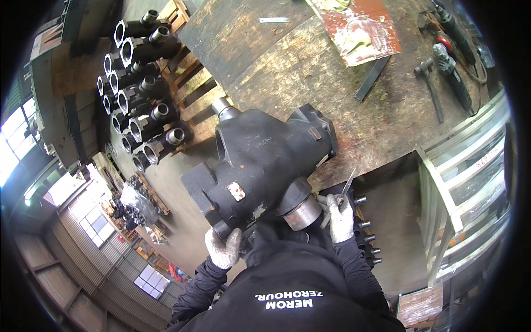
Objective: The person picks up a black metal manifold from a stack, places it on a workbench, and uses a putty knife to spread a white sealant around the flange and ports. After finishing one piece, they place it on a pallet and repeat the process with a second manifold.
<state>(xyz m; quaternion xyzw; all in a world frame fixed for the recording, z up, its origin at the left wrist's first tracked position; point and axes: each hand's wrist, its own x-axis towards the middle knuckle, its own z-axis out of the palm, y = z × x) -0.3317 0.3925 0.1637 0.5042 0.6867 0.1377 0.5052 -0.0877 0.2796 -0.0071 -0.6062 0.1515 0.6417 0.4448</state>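
On my feed, my left hand (223,249) gloved, digits partly hidden, my right hand (339,218) gloved, digits bent in a grip, both dark-sleeved forearms (358,270) angled forward.

Washed-out white daylight glares through the windows (15,138) at far left, while the workbench (276,63) is evenly lit. The black casting (251,141) carries a soft sheen. Fisheye distortion bends straight edges, the rim falls to black, and distant background looks soft.
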